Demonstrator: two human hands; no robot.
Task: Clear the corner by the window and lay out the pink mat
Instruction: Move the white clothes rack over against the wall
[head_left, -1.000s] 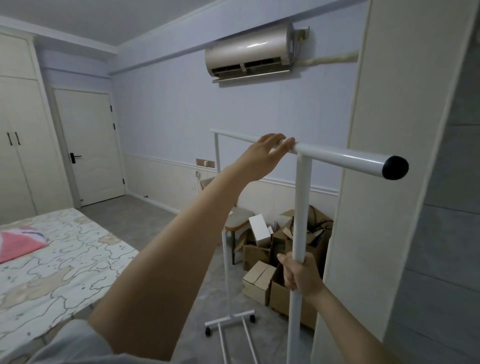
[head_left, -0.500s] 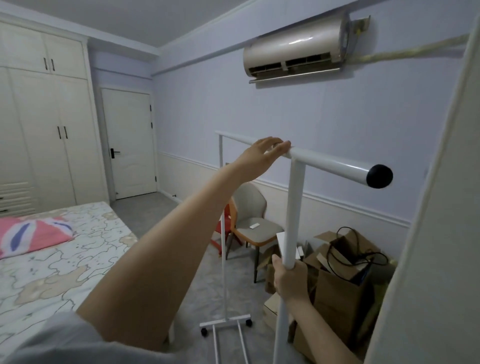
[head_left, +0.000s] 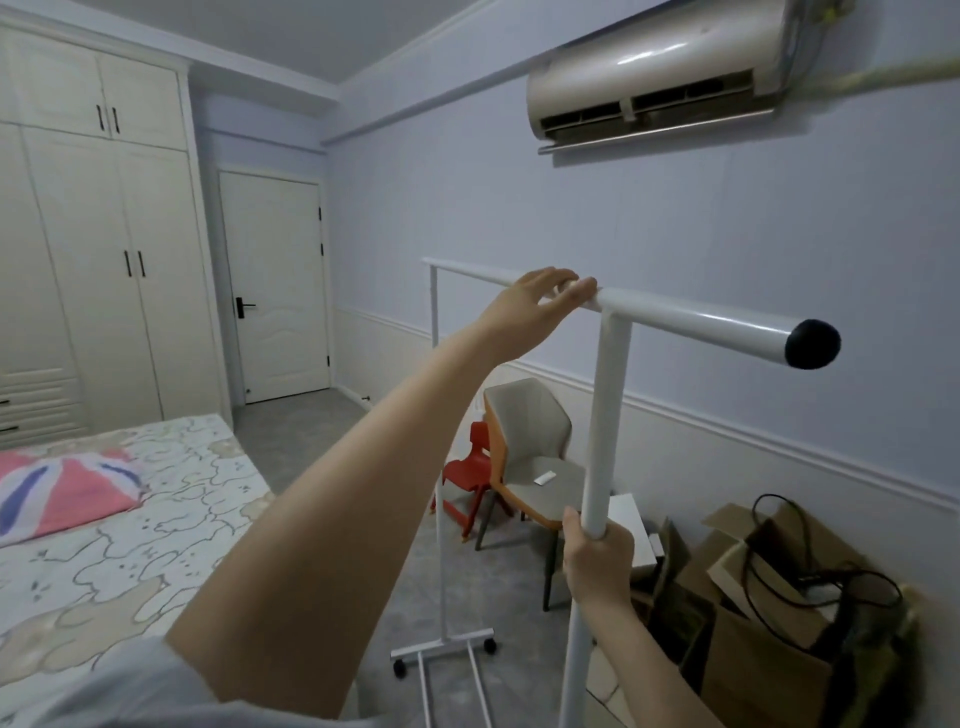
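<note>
Your left hand (head_left: 535, 306) drapes loosely over the rack's (head_left: 605, 415) top bar while your right hand (head_left: 597, 553) wraps its post, steering it off the floor space; no mat visible yet.

My left grip (head_left: 540, 301) rests over the top bar of the white clothes rack (head_left: 691, 325); my right grip (head_left: 597, 556) is closed round its near upright; beyond the rack stand a grey chair (head_left: 530, 441) and a red chair (head_left: 475, 467), with cardboard boxes (head_left: 769, 623) along the wall; the bed (head_left: 130, 519) lies left.
</note>
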